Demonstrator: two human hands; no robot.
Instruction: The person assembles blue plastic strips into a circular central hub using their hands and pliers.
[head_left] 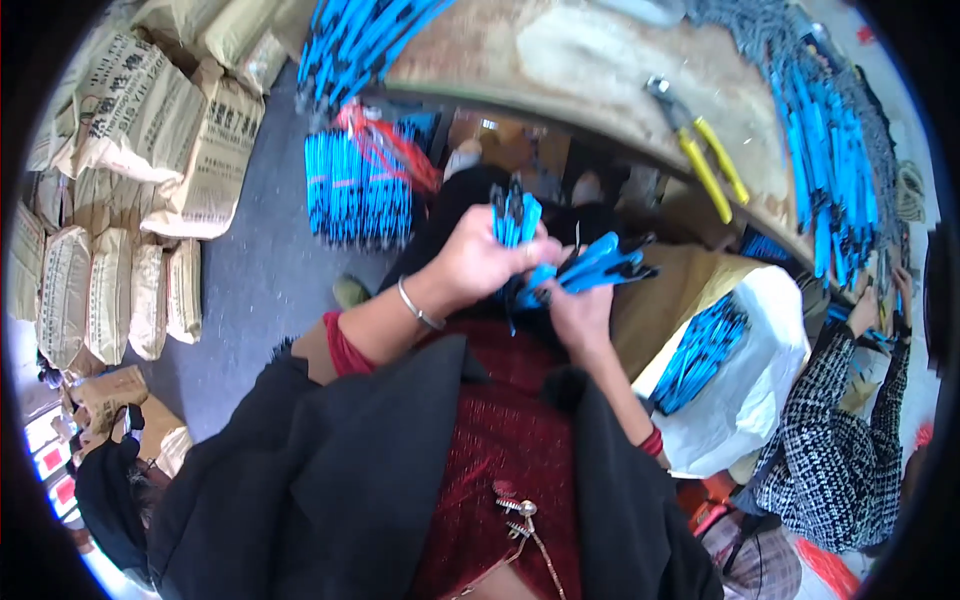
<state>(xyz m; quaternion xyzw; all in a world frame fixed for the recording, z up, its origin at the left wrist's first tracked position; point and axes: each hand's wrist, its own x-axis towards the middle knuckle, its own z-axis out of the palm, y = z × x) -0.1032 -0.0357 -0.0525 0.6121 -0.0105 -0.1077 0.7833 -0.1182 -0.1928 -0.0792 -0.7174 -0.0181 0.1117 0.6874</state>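
Clutching one bunch of blue strips (516, 215) in the left hand (478, 255), with black ends showing above the fist. Grasping a second bunch in the right hand (583, 315), fanned out toward the right. Held near each other above the lap, on the near side of the desk (450, 65). Probably light, thin and bendy, and slick from the look of the sheen; more likely to splay or slide apart than to break. Best taken around the middle with the whole palm, keeping the ends even. Also piled on the desk at left and right, and heaped in the white sack (772, 395) to the right. On the desk, too, yellow-handled pliers (700, 165).
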